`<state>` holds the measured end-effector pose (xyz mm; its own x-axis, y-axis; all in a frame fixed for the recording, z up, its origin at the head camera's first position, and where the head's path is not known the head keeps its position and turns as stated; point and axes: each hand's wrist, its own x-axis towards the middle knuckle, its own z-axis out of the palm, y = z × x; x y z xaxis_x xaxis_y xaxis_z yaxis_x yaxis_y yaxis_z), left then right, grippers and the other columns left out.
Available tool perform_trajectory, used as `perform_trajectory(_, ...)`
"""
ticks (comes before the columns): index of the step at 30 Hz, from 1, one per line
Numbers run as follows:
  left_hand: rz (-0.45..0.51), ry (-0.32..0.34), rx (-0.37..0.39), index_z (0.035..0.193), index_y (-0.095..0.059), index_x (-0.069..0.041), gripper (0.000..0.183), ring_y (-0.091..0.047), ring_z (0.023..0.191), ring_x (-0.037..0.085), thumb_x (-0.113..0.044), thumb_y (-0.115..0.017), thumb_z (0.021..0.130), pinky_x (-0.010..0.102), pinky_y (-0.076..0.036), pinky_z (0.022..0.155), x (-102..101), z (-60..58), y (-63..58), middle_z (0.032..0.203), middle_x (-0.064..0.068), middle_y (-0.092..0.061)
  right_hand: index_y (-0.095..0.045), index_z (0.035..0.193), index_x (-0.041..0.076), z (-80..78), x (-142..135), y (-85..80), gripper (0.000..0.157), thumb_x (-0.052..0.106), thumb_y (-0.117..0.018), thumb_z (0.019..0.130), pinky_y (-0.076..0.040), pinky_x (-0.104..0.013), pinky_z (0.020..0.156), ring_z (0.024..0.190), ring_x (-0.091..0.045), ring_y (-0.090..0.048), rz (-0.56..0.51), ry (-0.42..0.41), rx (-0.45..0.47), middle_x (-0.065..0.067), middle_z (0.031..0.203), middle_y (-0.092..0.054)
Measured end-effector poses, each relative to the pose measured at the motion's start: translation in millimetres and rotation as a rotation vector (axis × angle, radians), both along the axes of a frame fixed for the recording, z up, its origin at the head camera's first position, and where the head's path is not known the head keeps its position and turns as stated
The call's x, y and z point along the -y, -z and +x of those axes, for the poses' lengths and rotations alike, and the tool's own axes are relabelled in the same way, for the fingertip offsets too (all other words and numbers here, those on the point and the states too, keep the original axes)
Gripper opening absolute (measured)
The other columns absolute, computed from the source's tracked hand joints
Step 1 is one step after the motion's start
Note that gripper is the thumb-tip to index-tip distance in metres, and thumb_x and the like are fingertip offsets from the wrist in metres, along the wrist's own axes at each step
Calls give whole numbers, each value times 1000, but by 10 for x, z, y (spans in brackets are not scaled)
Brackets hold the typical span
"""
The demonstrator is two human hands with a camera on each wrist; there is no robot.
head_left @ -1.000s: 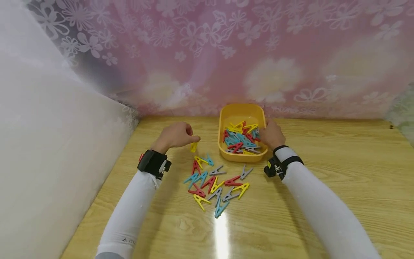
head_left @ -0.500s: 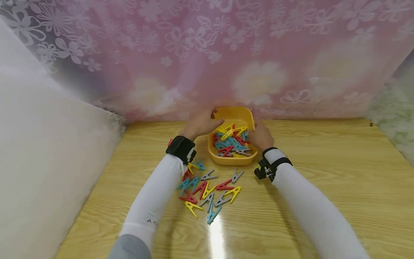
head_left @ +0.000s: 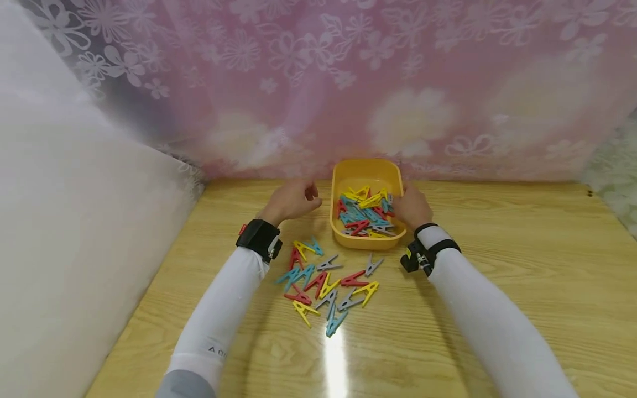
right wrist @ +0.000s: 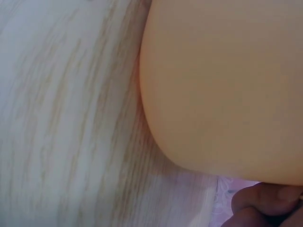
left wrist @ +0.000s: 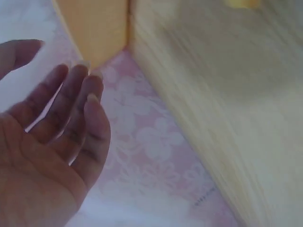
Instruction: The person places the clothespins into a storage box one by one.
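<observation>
In the head view my left hand (head_left: 291,201) hovers over the table just left of the yellow tub (head_left: 370,242). The left wrist view shows that hand (left wrist: 57,127) holding nothing, its fingers loosely bent and the thumb apart. My right hand (head_left: 412,207) grips the tub's right rim, the thumb side over the edge. From the right wrist, the tub's outer wall (right wrist: 222,90) fills much of the view, and only some curled fingers (right wrist: 265,198) show. Plastic clothespins (head_left: 365,214) in yellow, red, blue and grey lie heaped inside the tub.
Several loose clothespins (head_left: 325,284) in the same colours lie spread on the wooden table (head_left: 478,309) in front of the tub. A pink flowered cloth (head_left: 318,110) hangs behind the table's back edge. A white wall (head_left: 74,221) stands along the left side.
My left hand carried a yellow clothespin from the table to over the tub, let it go there, and moved back left. My right hand stays on the rim.
</observation>
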<state>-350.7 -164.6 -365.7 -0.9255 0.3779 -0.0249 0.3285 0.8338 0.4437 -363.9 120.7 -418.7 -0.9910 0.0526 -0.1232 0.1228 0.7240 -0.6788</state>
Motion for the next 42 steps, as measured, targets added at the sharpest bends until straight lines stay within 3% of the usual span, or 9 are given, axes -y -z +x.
perform_trajectory(6,24,99,104,108,-60,-9,23,-56,85,19,-26,-61,92,35,-45,78,139,108,230,97,4,-60,-34,144,3,-2,-42,28,49,21,-43,99,-47,-42,68,94,-34,-57,-3,11,-2,-21,119,-57)
perform_trajectory(11,45,109,147,99,-60,-11,20,-54,77,18,-27,-64,89,33,-44,70,263,247,357,90,3,-58,-36,141,1,-10,-72,40,46,19,-43,98,-48,-47,78,96,-34,-56,1,15,5,-21,118,-56)
perform_trajectory(20,-39,111,190,84,-55,-14,27,-46,63,14,-38,-68,84,31,-37,61,562,603,366,74,-1,-53,-35,141,0,-18,-65,-4,47,20,-42,100,-47,-49,79,97,-35,-56,0,12,15,-22,117,-56)
perform_trajectory(29,-79,110,266,84,-57,-14,34,-46,62,12,-44,-73,80,30,-36,59,728,942,423,71,-3,-51,-35,141,0,-20,-26,-44,46,20,-42,100,-47,-49,79,98,-36,-56,2,9,12,-23,118,-55)
perform_trajectory(35,-96,96,247,84,-58,-17,32,-45,61,10,-46,-71,81,30,-37,59,734,1108,506,70,-5,-52,-35,141,0,-2,-6,-38,47,20,-43,100,-47,-51,83,100,-37,-57,12,11,8,-23,119,-56)
perform_trajectory(42,-196,95,158,80,-56,-19,29,-44,59,9,-45,-70,80,28,-36,57,692,1227,564,67,-8,-50,-35,141,0,10,30,-15,47,21,-42,100,-46,-51,81,100,-37,-56,14,10,23,-23,119,-56)
